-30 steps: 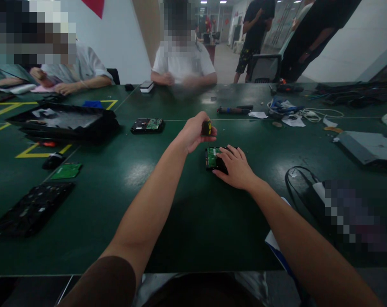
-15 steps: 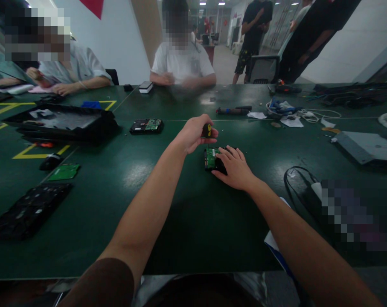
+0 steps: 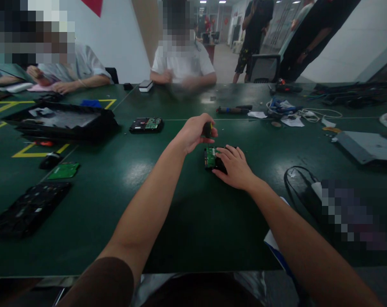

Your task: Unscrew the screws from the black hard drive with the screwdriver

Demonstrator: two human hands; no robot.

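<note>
A screwdriver [image 3: 208, 129] with a black and yellow handle is upright in my left hand [image 3: 197, 131], my fingers closed around the handle. Its thin shaft points down at the left part of a hard drive [image 3: 210, 158], which lies with its green circuit board facing up. Whether the tip sits in a screw is too small to tell. Across the drive's right part lies my right hand [image 3: 235, 167], thumb along the near edge and fingers over the top, gripping it against the table. That hand hides much of the drive.
Another hard drive [image 3: 146, 125] lies farther left on the green table [image 3: 180, 221]. At left are a black tray-like casing [image 3: 62, 121], a green circuit board [image 3: 64, 170] and a black panel [image 3: 30, 209]. A grey metal box [image 3: 366, 147] and cables [image 3: 318, 114] lie right. People sit opposite.
The screwdriver handle has turned in my left fingers; its yellow mark now shows only as a narrow strip. My right hand stays on the hard drive.
</note>
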